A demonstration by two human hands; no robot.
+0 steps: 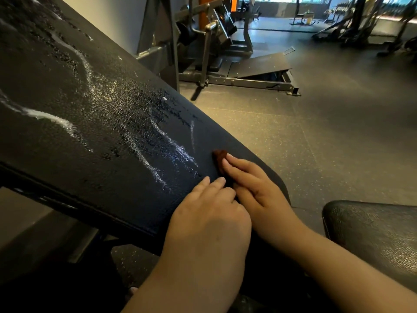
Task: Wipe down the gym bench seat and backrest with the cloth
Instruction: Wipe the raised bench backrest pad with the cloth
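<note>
Most of the cloth (pixel 220 154) is hidden under your right hand (pixel 255 190); only a reddish-brown corner shows past the fingertips. Can't tell whether it reaches under your left hand (pixel 209 213). Backrest (pixel 90 109) is cut off at top and left, seat (pixel 372 233) cut off at right. Your right hand lies flat, fingers straight and together, pressing the cloth onto the backrest's lower end, near its right edge. Your left hand sits just beside it, touching it, fingers loosely bent, tips on the bare pad, gripping nothing visible. White streaks (pixel 56 118) and wet patches run up the pad, above and left of both hands. Backrest tilts up to the left; the seat is apart from it, floor (pixel 316 143) showing between. A machine (pixel 214 41) stands well behind.
</note>
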